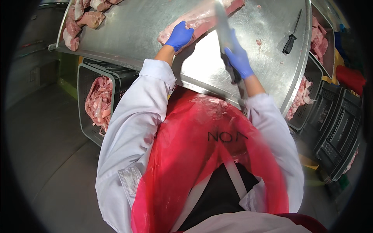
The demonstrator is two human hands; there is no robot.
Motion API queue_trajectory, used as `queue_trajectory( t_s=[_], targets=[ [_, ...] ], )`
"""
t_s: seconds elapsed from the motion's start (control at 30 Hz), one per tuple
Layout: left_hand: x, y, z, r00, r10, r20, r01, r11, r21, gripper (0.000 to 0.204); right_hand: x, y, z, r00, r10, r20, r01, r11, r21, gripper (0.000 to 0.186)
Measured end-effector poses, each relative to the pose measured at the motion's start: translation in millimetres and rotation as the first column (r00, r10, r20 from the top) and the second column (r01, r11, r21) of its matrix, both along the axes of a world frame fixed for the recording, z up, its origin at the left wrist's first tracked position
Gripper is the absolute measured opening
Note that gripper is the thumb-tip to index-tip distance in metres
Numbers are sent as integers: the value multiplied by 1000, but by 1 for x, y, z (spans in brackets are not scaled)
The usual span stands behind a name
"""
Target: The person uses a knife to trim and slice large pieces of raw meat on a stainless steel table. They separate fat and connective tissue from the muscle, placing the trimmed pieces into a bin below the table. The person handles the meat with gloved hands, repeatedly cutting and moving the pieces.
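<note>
My left hand (179, 37), in a blue glove, grips the near left end of a long pale pink piece of meat (204, 17) lying on the steel table (116, 33). My right hand (237, 56), also gloved in blue, is closed on a long knife (222, 29) with a dark handle and a wide blade, smeared by motion. The blade points away from me and crosses the meat's right part. A second, narrower black-handled knife (288, 43) lies to the right of my right hand.
Several meat pieces (72, 33) lie at the table's upper left. Grey crates of trimmings stand below left (95, 134) and right (318, 83). A tray of meat (318, 37) sits beyond the right edge, with stacked black crates (334, 132) and a red object (349, 77) nearby.
</note>
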State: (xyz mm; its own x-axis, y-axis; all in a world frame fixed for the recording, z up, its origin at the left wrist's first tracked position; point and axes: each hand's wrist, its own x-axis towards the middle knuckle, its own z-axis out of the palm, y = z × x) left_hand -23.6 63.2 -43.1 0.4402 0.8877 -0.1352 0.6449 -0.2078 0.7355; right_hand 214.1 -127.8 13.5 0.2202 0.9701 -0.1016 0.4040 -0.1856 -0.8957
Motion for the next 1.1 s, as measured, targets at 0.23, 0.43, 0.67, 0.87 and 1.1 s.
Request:
queue_trajectory(
  t_s=[0.23, 0.43, 0.67, 0.87, 1.1],
  targets=[
    [23, 4, 43, 998, -62, 28, 61, 998, 16, 24, -43, 75, -29, 968, 214, 132, -205, 976, -80, 70],
    [5, 7, 62, 998, -57, 31, 59, 996, -70, 18, -56, 25, -30, 938, 342, 60, -336, 937, -98, 69],
    [-11, 36, 68, 984, 87, 158, -23, 930, -368, 24, -76, 18, -33, 949, 303, 92, -313, 943, 118, 70],
    [-12, 35, 78, 972, -147, 182, 130, 986, 104, 15, -97, 66, 2, 927, 283, -246, -351, 886, -303, 73],
    [-20, 7, 140, 832, 81, 549, 104, 949, -297, 19, -107, 63, 12, 894, 323, -309, -398, 890, -222, 71]
  ],
)
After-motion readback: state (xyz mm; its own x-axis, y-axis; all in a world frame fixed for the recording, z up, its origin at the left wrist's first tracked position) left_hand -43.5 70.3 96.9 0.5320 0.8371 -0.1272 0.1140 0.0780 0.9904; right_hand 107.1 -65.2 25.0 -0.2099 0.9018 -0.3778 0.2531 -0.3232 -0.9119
